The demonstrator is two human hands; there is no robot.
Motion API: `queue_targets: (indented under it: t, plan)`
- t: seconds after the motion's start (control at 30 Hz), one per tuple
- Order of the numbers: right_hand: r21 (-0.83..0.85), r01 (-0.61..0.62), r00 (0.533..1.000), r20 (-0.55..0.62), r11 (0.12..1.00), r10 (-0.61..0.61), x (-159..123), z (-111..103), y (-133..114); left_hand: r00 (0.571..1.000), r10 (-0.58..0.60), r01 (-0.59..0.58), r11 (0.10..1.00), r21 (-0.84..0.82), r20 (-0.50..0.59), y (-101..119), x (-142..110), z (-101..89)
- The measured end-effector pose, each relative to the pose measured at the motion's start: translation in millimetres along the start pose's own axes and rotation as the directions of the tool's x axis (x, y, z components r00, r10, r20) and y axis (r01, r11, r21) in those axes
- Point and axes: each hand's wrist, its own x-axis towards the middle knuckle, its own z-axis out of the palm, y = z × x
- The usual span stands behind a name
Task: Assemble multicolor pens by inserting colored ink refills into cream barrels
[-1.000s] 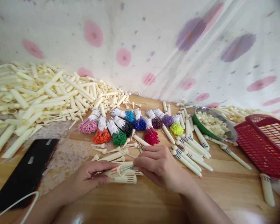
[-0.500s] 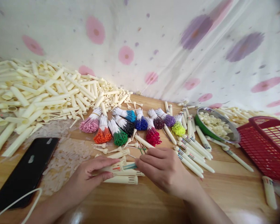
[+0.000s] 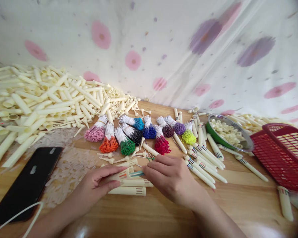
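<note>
My left hand (image 3: 99,185) pinches a cream pen barrel (image 3: 123,174) with slots near its open end; a bit of orange shows through one slot. Between the fingers of my right hand (image 3: 172,180) is a blue pen refill (image 3: 136,174), its tip at the barrel's mouth. How deep the refill sits inside cannot be made out. Just below lie more slotted pen barrels (image 3: 131,191) on the wooden table. Behind my hands are rubber-banded refill bundles in several colours, among them a green bundle (image 3: 127,145) and a red bundle (image 3: 162,144).
A big heap of cream tubes (image 3: 52,96) fills the back left. A black phone (image 3: 27,185) with a white cable lies left, beside small clear sleeves (image 3: 67,172). At right are filled pens (image 3: 203,172), a green-sided bowl (image 3: 216,135) of slotted parts and a red basket (image 3: 275,158).
The barrel in my left hand is tilted slightly more, its open end raised. My right hand has shifted slightly left with the blue refill. The camera view moved a little.
</note>
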Motion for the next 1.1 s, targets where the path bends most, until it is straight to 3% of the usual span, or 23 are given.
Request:
queue_targets:
  t: [0.1,0.2,0.27,0.37,0.43,0.5,0.57,0.67,0.83,0.93,1.1]
  plan:
    - [0.021,-0.115,0.993,0.032,0.993,0.114,-0.5,1.4,7.7,0.999,-0.050,0.049,0.998,-0.025,-0.016,-1.2,0.2,-0.2]
    - [0.018,-0.277,0.953,0.133,0.961,0.272,-6.1,4.8,22.6,0.993,-0.087,0.082,0.995,-0.063,-0.074,-3.7,1.4,-3.0]
    - [-0.068,-0.386,0.895,0.213,0.920,0.392,-14.2,9.2,33.7,0.982,-0.109,0.095,0.991,-0.095,-0.156,-3.9,3.2,-5.1]
    - [-0.281,-0.501,0.773,0.280,0.818,0.570,-30.7,17.7,46.6,0.949,-0.162,0.122,0.980,-0.158,-0.270,0.5,6.9,-6.2]
    - [-0.380,-0.542,0.706,0.278,0.750,0.651,-40.3,22.5,50.9,0.937,-0.205,0.150,0.967,-0.206,-0.282,5.3,8.9,-5.6]
    - [-0.429,-0.570,0.679,0.235,0.701,0.696,-44.6,25.1,51.7,0.936,-0.229,0.167,0.957,-0.235,-0.266,8.6,9.9,-4.7]
    - [-0.440,-0.587,0.698,0.150,0.679,0.700,-41.5,25.8,49.7,0.941,-0.215,0.151,0.957,-0.246,-0.259,8.8,9.9,-4.2]
    - [-0.353,-0.587,0.774,0.019,0.728,0.633,-25.2,27.4,42.7,0.954,-0.164,0.105,0.967,-0.232,-0.252,4.0,9.3,-4.8]
    - [-0.182,-0.512,0.855,-0.020,0.839,0.517,5.4,40.7,26.2,0.949,-0.126,0.081,0.983,-0.165,-0.290,-4.2,10.2,-9.7]
    - [-0.155,-0.504,0.862,-0.036,0.850,0.505,12.3,50.7,18.4,0.946,-0.120,0.077,0.986,-0.151,-0.301,-5.0,11.4,-14.6]
    - [-0.093,-0.582,0.812,-0.025,0.808,0.583,9.8,62.3,15.5,0.934,-0.098,0.050,0.988,-0.145,-0.345,-7.8,13.1,-21.5]
